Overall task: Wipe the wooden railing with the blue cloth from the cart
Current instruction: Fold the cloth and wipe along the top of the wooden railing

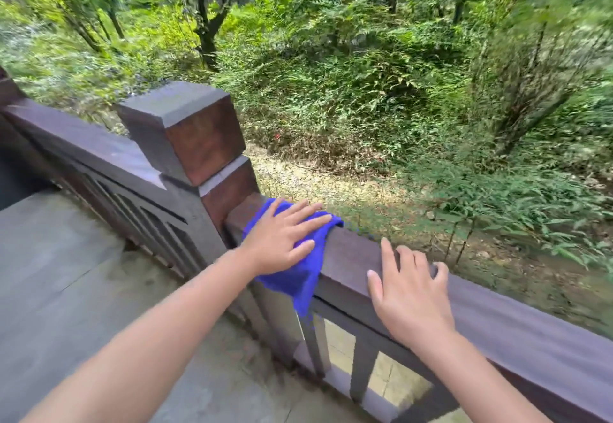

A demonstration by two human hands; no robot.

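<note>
- cloth [300,268] draped over rail [517,316] top, just beside post [185,130]
- left hand [282,240] flat on cloth, fingers spread, pressing (no pinch)
- right hand [409,293] resting open on bare rail
- risk: unpinched cloth may slide off the outer edge

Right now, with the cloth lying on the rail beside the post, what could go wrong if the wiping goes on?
1. The blue cloth is only pressed flat under the left hand, not gripped, and it drapes over both edges of the wooden railing; it might slip off, perhaps onto the slope beyond.
2. The cloth sits right beside the post, so a stroke toward it could knock the fingers.
3. The right hand rests on the rail in the wiping path.
</note>
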